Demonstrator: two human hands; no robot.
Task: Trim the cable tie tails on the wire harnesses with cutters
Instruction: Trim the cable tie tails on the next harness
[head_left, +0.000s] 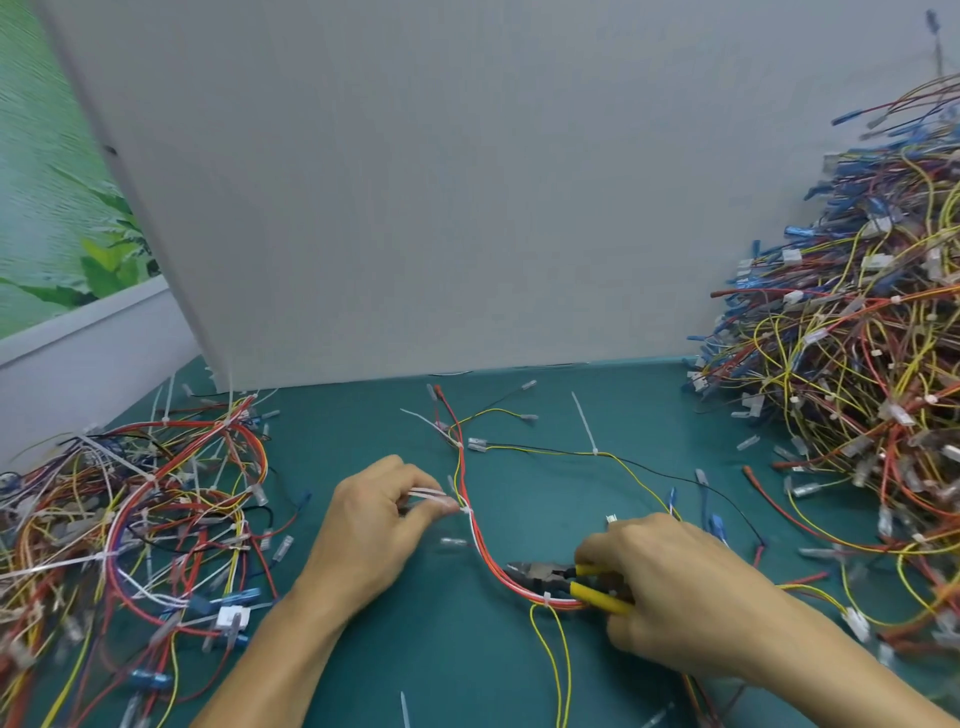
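Observation:
A wire harness of red, white and yellow wires curves across the green mat in the middle. My left hand pinches a white cable tie tail that sticks out from the harness to the left. My right hand grips yellow-handled cutters, whose dark jaws point left and lie against the red wires lower on the harness. Another white tie tail stands up from a yellow wire further back.
A large heap of harnesses fills the right side. A smaller tangled pile with long tie tails lies at the left. A grey upright board closes the back. Cut tie pieces lie on the green mat.

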